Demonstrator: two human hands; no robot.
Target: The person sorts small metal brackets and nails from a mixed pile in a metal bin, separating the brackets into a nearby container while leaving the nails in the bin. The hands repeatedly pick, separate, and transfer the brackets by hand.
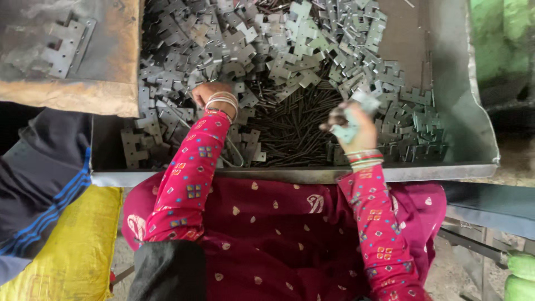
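**Hands sorting hinge plates and pins in a metal tray**

Nearest the camera: lap in dark red patterned cloth (278,223), both arms in pink printed sleeves reaching forward over the tray's near rim (301,174). A yellow sack (72,245) lies at lower left, with another person's blue striped sleeve (39,184) above it.

Right hand (352,125), bangles at the wrist, is raised just past the near rim, right of centre. Fingers are curled and pressed around a few plates; motion blur hides how many, and whether a pin is in there too.

Left hand (210,93) is further in, left of centre, palm down on the plates (267,50). Its fingertips are buried in the pile, so I cannot tell if it is pinching anything.

Between the hands, mid-tray, lies a dark heap of thin pins (290,125). Plates fill the far and left side and the right near corner; the far right corner is bare metal.

Top left: a rusty board (72,50) with two joined plates on it.

Step, judged: picking parts, the right hand loaded and the left hand searching. The next move likely needs the left to close on one plate or pin and lift it clear of the tangle toward the right hand.
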